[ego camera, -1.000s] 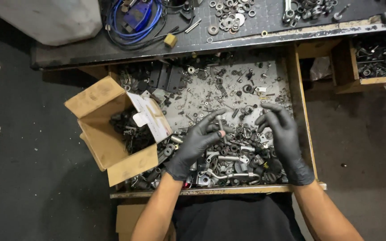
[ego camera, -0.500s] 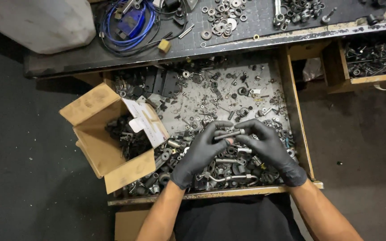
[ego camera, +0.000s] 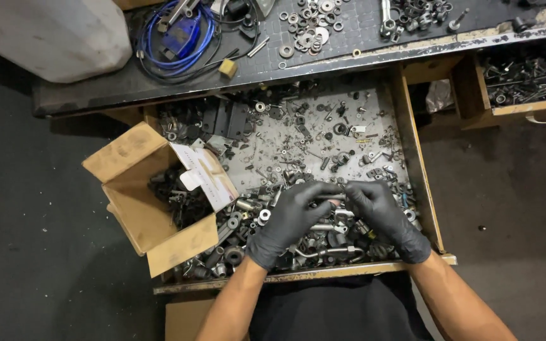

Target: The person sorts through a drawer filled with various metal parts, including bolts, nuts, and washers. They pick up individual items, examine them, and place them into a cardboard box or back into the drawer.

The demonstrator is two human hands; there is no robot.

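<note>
Both gloved hands met over drawer (ego camera: 419, 189) centre. Left hand (ego camera: 289, 221) & right hand (ego camera: 383, 218) pinched a slim metal rod (ego camera: 330, 197) betw. fingertips, other fingers curled loose. Rod held level just above hardware pile (ego camera: 323, 243), cardboard box (ego camera: 146, 202) at 9 o'clock. Best gripped near both ends, lifted clear of clutter w/o snagging.

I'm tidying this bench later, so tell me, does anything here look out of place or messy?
Yes. The open drawer holds a loose jumble of nuts, bolts and fittings. A cardboard box sits tilted over its left edge, flaps splayed. Both gloved hands, left hand and right hand, pinch a small metal part together.
</note>
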